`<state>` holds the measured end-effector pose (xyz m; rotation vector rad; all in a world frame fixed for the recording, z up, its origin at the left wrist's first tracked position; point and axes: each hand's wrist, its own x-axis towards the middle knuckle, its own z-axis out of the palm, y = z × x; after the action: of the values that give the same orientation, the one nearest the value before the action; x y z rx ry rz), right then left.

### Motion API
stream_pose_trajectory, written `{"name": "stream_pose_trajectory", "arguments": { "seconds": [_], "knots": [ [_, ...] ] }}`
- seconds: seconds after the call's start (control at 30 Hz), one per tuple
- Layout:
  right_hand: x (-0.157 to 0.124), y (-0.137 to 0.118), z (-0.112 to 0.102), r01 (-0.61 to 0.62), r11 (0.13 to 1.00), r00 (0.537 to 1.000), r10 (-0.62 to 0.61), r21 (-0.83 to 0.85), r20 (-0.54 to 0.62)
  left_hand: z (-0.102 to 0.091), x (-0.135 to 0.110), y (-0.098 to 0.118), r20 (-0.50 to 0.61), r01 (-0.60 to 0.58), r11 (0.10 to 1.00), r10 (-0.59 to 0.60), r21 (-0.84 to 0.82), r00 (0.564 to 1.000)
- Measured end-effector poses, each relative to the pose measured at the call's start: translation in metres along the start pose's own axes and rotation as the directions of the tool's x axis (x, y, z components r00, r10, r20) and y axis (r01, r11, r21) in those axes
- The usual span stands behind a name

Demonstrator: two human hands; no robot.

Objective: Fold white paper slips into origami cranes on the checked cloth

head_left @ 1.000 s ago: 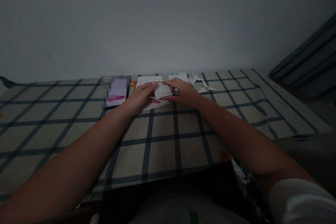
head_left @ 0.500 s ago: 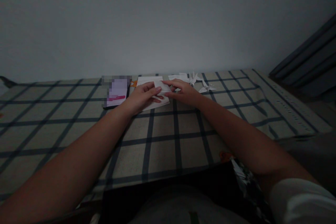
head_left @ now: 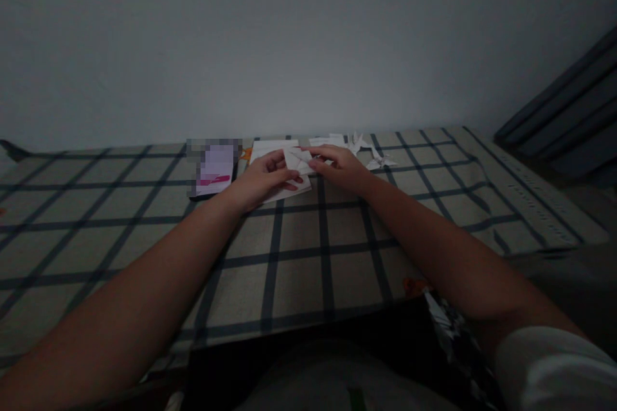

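Both my arms reach out over a checked cloth (head_left: pixel 299 257) in dim light. My left hand (head_left: pixel 260 178) and my right hand (head_left: pixel 340 167) meet at a small piece of white folded paper (head_left: pixel 297 159). Each hand pinches the paper with closed fingertips, the left from the left side, the right from the right. Beneath the hands lies a flat white sheet (head_left: pixel 284 191) on the cloth.
A phone with a lit screen (head_left: pixel 214 170) lies just left of my left hand. Folded white paper figures (head_left: pixel 378 159) and loose white paper (head_left: pixel 328 140) sit behind my right hand near the wall. A dark slanted frame (head_left: pixel 563 109) stands at the right.
The folded paper has been turned and raised slightly between my fingers, showing creased faces. My hands have drawn a little closer together over it.
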<state>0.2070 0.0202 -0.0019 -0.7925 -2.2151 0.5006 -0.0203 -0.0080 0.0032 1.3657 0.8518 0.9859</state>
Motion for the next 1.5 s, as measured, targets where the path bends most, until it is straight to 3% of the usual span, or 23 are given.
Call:
{"name": "stream_pose_trajectory", "arguments": {
  "seconds": [0.23,0.37,0.63,0.9,1.27,1.4,1.5],
  "knots": [
    [0.000,-0.013,0.000,0.113,0.962,0.993,-0.114,-0.247,0.010,0.005,0.002,-0.002,-0.055,0.061,0.997,-0.064,-0.056,0.996],
    [0.000,-0.016,0.004,0.115,0.940,0.993,-0.113,-0.321,0.025,0.006,0.003,-0.003,-0.096,0.063,0.993,-0.072,-0.096,0.993],
    [-0.003,-0.020,0.010,0.074,0.917,0.997,-0.081,-0.392,-0.002,0.001,0.004,-0.002,-0.198,0.133,0.986,-0.151,-0.100,0.969],
    [-0.003,-0.041,0.004,0.130,0.869,0.982,-0.179,-0.478,-0.059,0.015,-0.001,0.010,-0.278,0.076,0.987,-0.114,-0.142,0.954],
    [-0.001,-0.058,0.006,0.083,0.787,0.996,-0.044,-0.612,0.078,0.017,0.001,0.005,-0.306,0.155,0.984,-0.173,-0.083,0.936],
    [0.000,-0.067,0.008,0.082,0.703,0.996,-0.044,-0.706,0.071,0.016,0.002,0.002,-0.303,0.174,0.984,-0.179,-0.043,0.936],
    [0.000,-0.070,0.010,0.066,0.692,0.998,-0.053,-0.719,0.040,0.016,0.002,0.002,-0.307,0.198,0.980,-0.198,-0.030,0.931]
  ]
}}
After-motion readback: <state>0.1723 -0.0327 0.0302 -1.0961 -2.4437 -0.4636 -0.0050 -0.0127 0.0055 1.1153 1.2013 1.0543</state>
